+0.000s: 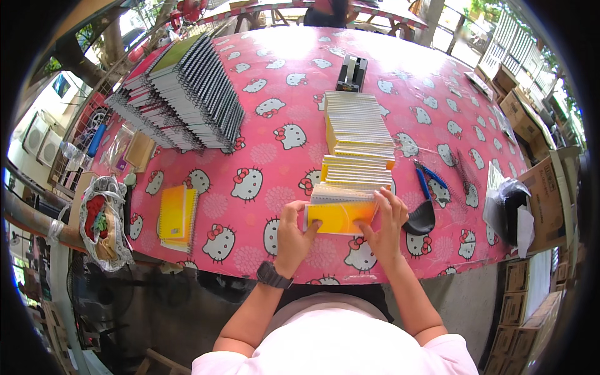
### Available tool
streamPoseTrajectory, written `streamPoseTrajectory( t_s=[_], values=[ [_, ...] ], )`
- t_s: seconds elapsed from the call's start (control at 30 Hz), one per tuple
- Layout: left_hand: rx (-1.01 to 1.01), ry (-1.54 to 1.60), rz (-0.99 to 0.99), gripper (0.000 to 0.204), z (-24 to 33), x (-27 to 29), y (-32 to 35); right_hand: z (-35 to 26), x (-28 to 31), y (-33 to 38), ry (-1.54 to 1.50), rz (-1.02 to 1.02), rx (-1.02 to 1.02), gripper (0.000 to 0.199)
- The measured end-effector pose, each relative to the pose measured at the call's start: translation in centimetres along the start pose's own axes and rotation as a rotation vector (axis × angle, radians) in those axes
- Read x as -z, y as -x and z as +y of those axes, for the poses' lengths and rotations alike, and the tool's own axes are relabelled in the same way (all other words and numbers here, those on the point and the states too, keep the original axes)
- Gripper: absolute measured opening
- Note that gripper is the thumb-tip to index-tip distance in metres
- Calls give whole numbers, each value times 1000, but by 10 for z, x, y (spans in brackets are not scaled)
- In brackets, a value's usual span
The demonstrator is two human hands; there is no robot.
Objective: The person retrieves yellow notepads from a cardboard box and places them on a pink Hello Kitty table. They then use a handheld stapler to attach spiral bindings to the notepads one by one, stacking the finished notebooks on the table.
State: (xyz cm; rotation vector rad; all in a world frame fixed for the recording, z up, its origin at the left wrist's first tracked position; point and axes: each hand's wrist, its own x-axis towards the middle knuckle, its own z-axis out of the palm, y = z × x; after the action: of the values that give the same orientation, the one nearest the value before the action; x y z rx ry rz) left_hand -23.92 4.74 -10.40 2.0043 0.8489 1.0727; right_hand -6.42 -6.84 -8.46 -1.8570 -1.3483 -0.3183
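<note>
Between my two hands is a yellow-covered notebook [334,217] with a row of punched holes along its far edge and no wire through them. My left hand [292,236], with a black watch at the wrist, grips its left end, thumb on the cover. My right hand [387,226] holds the right end, thumb on the cover and fingers raised behind the edge. Just beyond lies a long overlapping row of similar punched page sets [357,125], partly hidden by the held one. Right of it are blue-handled pliers [431,182] and a black curved object [420,218].
Yellow spiral notebooks [177,215] lie at the left. Tall stacks of spiral notebooks [194,94] stand behind them. A black tape dispenser [352,73] is beyond the row. Loose wire coils [466,181] rest at right. A bag of scraps [103,222] hangs at the left edge.
</note>
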Motion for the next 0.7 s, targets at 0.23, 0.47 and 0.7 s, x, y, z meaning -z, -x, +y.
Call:
streamPoseTrajectory(
  t_s=[0.23, 0.47, 0.7],
  values=[
    [29, 68, 87, 33, 7, 0, -38, -5, -1, -35, 83, 159, 133, 41],
    [-123, 108, -63, 30, 0, 14, 0, -9, 4, 3, -667, -81, -166, 20],
    [439, 453, -196, 32, 5, -4, 29, -39, -2, 14, -1123, -34, -671, 16]
  ],
)
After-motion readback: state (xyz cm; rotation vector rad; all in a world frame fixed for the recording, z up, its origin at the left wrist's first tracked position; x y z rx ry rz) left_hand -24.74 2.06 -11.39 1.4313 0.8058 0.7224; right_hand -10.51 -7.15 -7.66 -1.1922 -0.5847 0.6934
